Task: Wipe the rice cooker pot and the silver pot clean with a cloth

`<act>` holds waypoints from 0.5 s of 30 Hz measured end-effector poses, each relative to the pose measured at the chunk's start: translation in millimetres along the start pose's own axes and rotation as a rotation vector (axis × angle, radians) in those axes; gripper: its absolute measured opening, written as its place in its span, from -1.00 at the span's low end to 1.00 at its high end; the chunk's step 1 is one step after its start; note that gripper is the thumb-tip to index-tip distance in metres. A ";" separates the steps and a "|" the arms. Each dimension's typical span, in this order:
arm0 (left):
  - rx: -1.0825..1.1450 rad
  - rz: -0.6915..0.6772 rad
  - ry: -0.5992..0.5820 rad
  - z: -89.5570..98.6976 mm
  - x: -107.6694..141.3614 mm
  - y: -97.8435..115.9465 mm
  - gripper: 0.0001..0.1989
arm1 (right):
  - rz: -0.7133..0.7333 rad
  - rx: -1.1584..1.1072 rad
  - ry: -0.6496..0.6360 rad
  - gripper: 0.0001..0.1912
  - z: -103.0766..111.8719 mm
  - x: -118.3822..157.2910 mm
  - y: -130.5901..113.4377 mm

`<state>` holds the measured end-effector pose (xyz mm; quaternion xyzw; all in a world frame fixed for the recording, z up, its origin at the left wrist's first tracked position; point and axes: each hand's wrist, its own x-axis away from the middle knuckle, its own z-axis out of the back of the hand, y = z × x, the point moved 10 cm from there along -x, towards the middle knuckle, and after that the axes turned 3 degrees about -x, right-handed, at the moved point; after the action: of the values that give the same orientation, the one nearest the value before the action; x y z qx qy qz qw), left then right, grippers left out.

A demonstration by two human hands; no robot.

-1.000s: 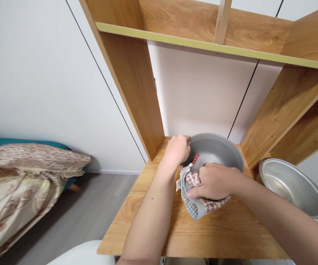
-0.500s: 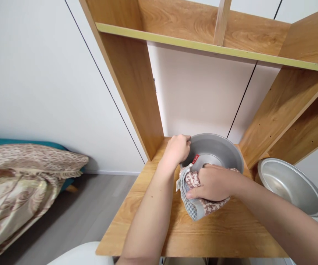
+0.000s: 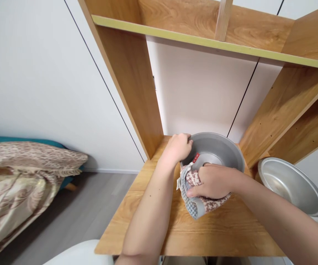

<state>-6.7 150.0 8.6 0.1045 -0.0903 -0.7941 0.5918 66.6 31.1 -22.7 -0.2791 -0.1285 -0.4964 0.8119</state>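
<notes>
A round grey metal pot (image 3: pixel 216 145) rests on the wooden desk (image 3: pixel 203 239), close to the back wall. At its left rim my left hand (image 3: pixel 179 147) is closed, gripping the edge. My right hand (image 3: pixel 216 180) presses a patterned cloth (image 3: pixel 193 198) over the pot's near rim; the cloth has a brown-and-white side and a blue-grey side. Some of the right fingers reach inside the pot and are partly hidden. A red label (image 3: pixel 195 157) shows at the cloth's upper edge, by the pot's inside.
To the right, a silver metal lid or shallow basin (image 3: pixel 291 187) sits beside the desk's upright panel. Overhead runs a wooden shelf (image 3: pixel 186 35) with a yellow-green edge. A covered bed or sofa (image 3: pixel 32 173) stands at left, and a white chair (image 3: pixel 81 254) at the lower left.
Both hands, the pot and the cloth keep nearly the same positions. The whole view has shifted very slightly.
</notes>
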 end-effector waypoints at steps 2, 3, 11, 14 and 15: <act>-0.061 0.029 -0.034 2.1 8.9 -1.2 -0.61 | -0.004 -0.008 -0.017 -0.37 -1.1 -0.9 1.2; -0.089 0.039 -0.056 2.7 14.2 -1.6 -0.60 | -0.009 -0.012 -0.027 -0.36 -1.3 -1.4 1.9; -0.148 0.066 -0.147 -0.8 30.8 -9.9 -0.59 | -0.015 -0.034 -0.019 -0.40 2.0 -5.6 -7.4; -0.160 0.051 -0.131 0.0 25.9 -10.9 -0.55 | -0.006 -0.046 0.053 -0.43 4.9 -7.8 -13.0; -0.158 0.044 -0.126 0.5 24.9 -10.7 -0.56 | -0.005 -0.051 0.071 -0.43 5.9 -7.9 -13.7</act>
<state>-23.6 129.2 4.8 0.0056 -0.0667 -0.7905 0.6088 51.3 35.5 -17.2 -0.2816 -0.0876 -0.5111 0.8074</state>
